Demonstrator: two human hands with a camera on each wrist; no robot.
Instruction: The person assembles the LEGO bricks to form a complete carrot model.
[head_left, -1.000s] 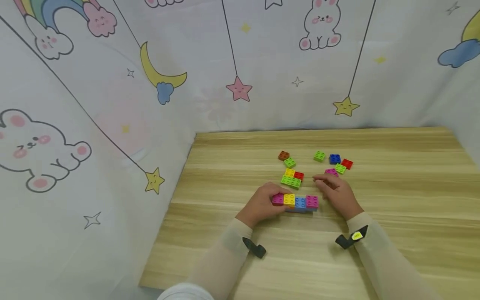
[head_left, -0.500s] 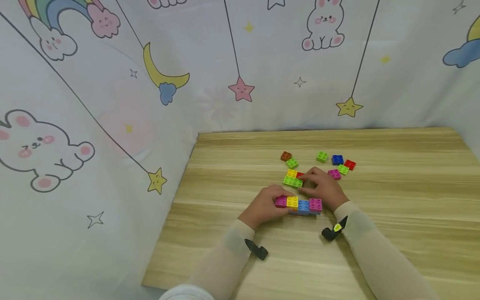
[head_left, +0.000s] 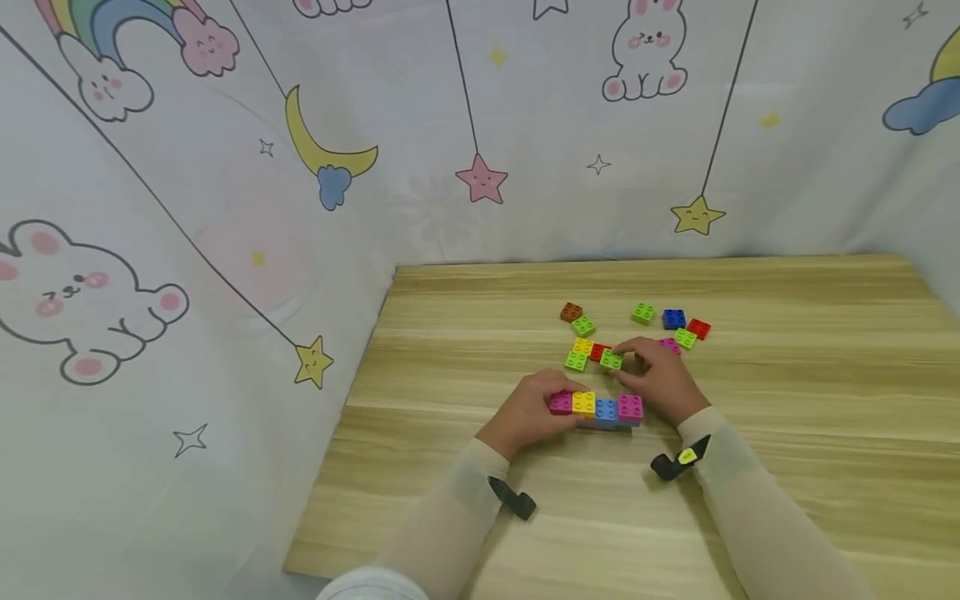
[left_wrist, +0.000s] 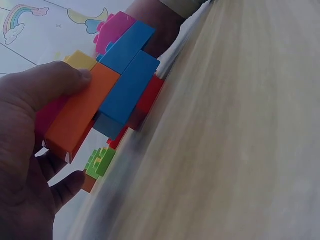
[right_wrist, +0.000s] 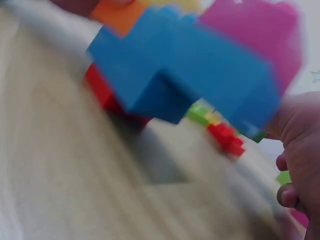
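Note:
My left hand (head_left: 528,412) grips the left end of a built row of toy building bricks (head_left: 606,410). In the left wrist view its thumb lies on an orange brick (left_wrist: 85,107), beside stacked blue bricks (left_wrist: 127,92); a red brick (left_wrist: 150,95) sits lowest. My right hand (head_left: 663,385) pinches a light green brick (head_left: 611,359) between thumb and fingers, just behind the row. Left of that brick lie a yellow brick (head_left: 583,346), a red brick (head_left: 599,352) and another green brick (head_left: 576,361). The row's blue underside (right_wrist: 200,65) blocks much of the right wrist view.
Farther back on the wooden table (head_left: 450,333) lie a brown brick (head_left: 572,312), green bricks (head_left: 642,313), a dark blue brick (head_left: 674,318) and a red brick (head_left: 699,328). A magenta brick (head_left: 670,345) is partly behind my right hand. A printed curtain (head_left: 420,208) hangs behind the table.
My right hand has reached left to the small brick group, then drawn back slightly right with a green brick, which now stands apart from the other green one. My left hand keeps its grip.

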